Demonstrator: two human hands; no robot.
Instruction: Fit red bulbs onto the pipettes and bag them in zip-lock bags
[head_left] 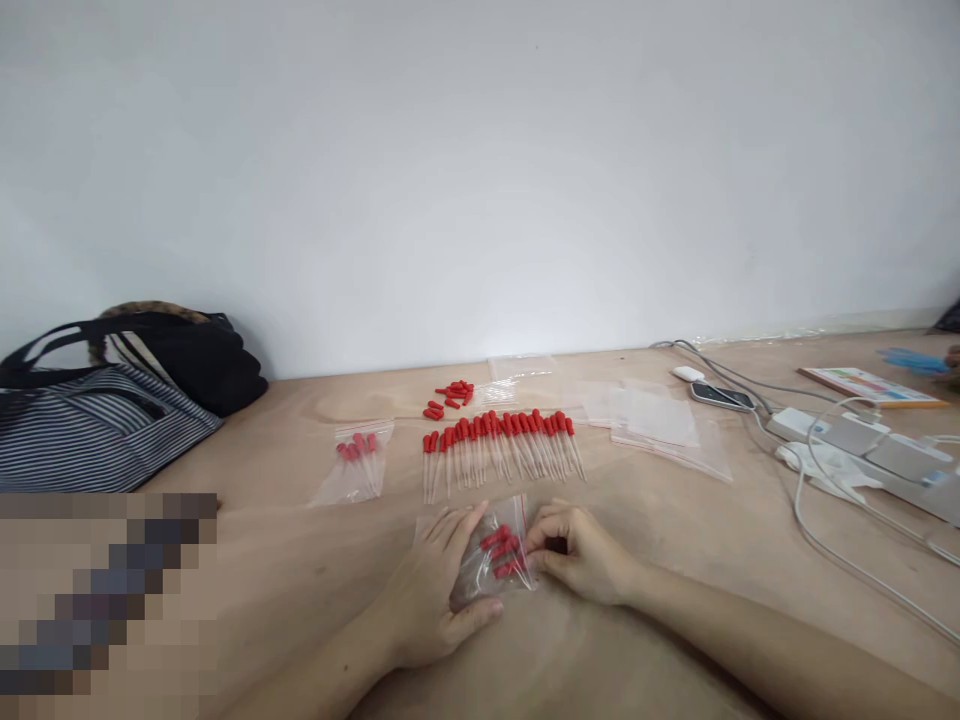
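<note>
A clear zip bag [480, 580] with several red-bulbed droppers [504, 545] inside lies on the table in front of me. My left hand [431, 585] rests over the bag's left part, fingers stretched out and thumb apart. At the bag's right edge, along the red zip line, my right hand [577, 550] has its thumb and fingertips pinched on the plastic. Just beyond the hands, many glass droppers [499, 445] lie side by side in a row, red bulbs pointing away from me. To the left sits another zip bag [349, 490] holding several droppers.
Loose red rubber bulbs [454, 393] lie behind the row. Flat plastic bags [660, 420] are spread to its right. Farther right are a phone [721, 396], cables, a power strip [862, 450] and a booklet [870, 386]. A striped bag [105, 420] stands far left; another person's hand [952, 360] shows at the right edge.
</note>
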